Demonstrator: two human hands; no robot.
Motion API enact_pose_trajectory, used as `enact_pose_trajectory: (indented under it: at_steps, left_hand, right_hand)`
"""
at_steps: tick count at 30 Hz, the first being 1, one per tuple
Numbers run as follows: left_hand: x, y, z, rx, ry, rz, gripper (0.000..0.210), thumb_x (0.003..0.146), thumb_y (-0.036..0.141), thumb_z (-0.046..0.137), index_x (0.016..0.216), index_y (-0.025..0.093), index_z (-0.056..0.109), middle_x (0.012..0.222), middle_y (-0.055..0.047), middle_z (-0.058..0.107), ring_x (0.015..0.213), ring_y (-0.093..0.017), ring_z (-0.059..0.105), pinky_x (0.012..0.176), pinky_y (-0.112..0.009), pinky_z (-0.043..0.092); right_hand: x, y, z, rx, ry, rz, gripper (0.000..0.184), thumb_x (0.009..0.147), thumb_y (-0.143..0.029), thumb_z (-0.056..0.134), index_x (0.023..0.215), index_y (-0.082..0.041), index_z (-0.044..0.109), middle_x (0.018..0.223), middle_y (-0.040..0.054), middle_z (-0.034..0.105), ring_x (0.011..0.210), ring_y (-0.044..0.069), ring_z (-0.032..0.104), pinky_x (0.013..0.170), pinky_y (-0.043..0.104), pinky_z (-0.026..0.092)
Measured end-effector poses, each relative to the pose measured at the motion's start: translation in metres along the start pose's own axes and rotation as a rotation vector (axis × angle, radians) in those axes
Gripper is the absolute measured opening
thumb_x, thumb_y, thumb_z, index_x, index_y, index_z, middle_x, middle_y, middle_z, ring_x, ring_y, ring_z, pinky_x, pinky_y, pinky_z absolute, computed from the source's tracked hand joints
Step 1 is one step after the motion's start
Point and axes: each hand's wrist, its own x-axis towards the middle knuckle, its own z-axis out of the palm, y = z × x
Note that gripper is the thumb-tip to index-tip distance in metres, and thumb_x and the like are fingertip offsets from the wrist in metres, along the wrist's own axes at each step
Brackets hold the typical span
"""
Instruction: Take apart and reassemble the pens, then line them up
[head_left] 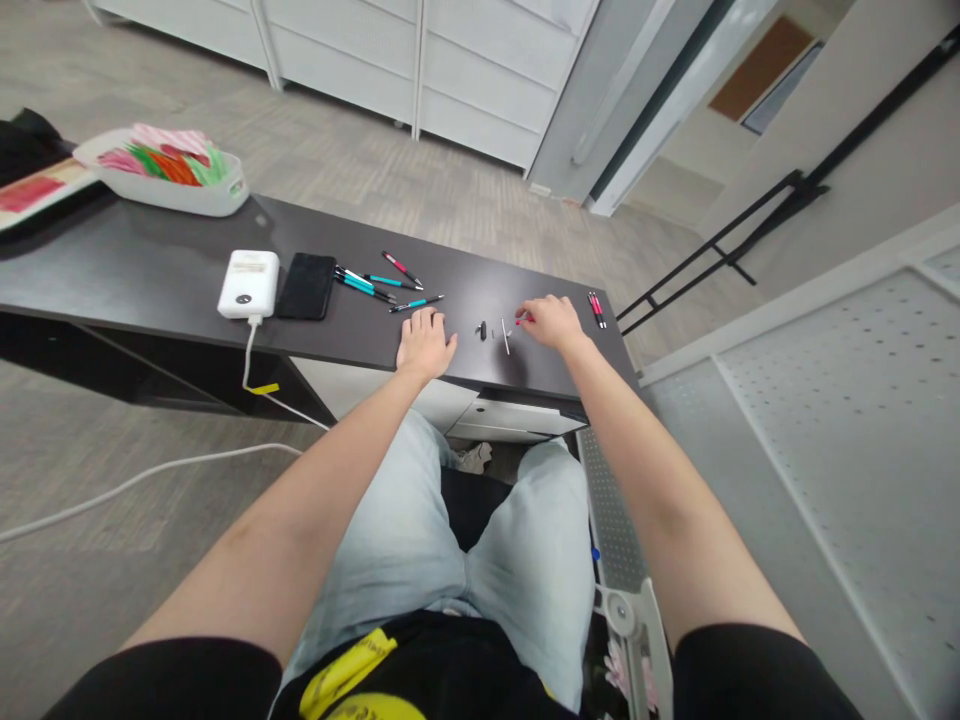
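Observation:
My left hand (424, 345) lies palm down on the front part of the dark tabletop, thumb apart from the fingers, holding nothing. Just beyond its fingertips is a blue pen (417, 304). My right hand (551, 321) is closed, with a small red pen part (525, 318) at its fingertips; most of that part is hidden. Between the hands lie a thin pen refill (505, 337), a short black pen piece (483, 330) and tiny bits too small to name. Red pens (596, 310) lie side by side to the right of my right hand.
Several blue pens (363, 284) and a red-and-black pen (401, 269) lie left of centre, beside a black phone-like slab (306, 286). A white device (249, 284) trails a cable (247, 362) over the front edge. A white basket (180, 195) stands farther left on the tabletop (322, 228).

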Motion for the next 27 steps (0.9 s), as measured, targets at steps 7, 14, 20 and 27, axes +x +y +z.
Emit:
enact_pose_trajectory:
  at_steps: [7, 14, 20, 27]
  left_hand:
    - [-0.003, 0.008, -0.006, 0.137, -0.057, -0.033, 0.056, 0.115, 0.04, 0.053, 0.161, 0.009, 0.063, 0.175, -0.031, 0.058, 0.162, -0.047, 0.051, 0.136, -0.06, 0.038]
    - [-0.004, 0.009, -0.003, 0.194, -0.026, -0.054, 0.052, 0.115, 0.04, 0.055, 0.159, 0.015, 0.065, 0.172, -0.026, 0.061, 0.164, -0.048, 0.052, 0.139, -0.063, 0.039]
    - [-0.004, 0.012, -0.006, 0.18, -0.025, -0.063, 0.055, 0.114, 0.037, 0.055, 0.16, 0.009, 0.063, 0.174, -0.031, 0.057, 0.165, -0.051, 0.05, 0.14, -0.066, 0.037]
    - [-0.005, 0.01, -0.007, 0.166, -0.011, -0.063, 0.057, 0.114, 0.041, 0.058, 0.162, 0.01, 0.064, 0.174, -0.03, 0.057, 0.162, -0.05, 0.05, 0.139, -0.063, 0.035]
  right_hand:
    - [-0.019, 0.02, 0.022, 0.435, 0.072, 0.394, 0.024, 0.104, -0.018, 0.073, 0.125, -0.024, 0.085, 0.12, 0.0101, 0.093, 0.117, 0.03, 0.085, 0.109, 0.042, 0.06]
    - [-0.02, 0.013, 0.049, 0.536, 0.087, 0.419, 0.028, 0.104, -0.028, 0.077, 0.132, -0.023, 0.08, 0.119, 0.0099, 0.093, 0.116, 0.028, 0.085, 0.111, 0.039, 0.062]
    - [-0.059, 0.021, 0.073, 0.495, 0.189, 0.514, 0.042, 0.117, -0.035, 0.051, 0.147, -0.019, 0.075, 0.154, 0.0247, 0.079, 0.147, 0.04, 0.071, 0.128, 0.057, 0.053]
    - [-0.102, 0.027, 0.097, 0.336, 0.209, 0.464, 0.053, 0.117, -0.041, 0.05, 0.162, -0.023, 0.071, 0.176, 0.0214, 0.061, 0.164, 0.042, 0.054, 0.137, 0.063, 0.039]
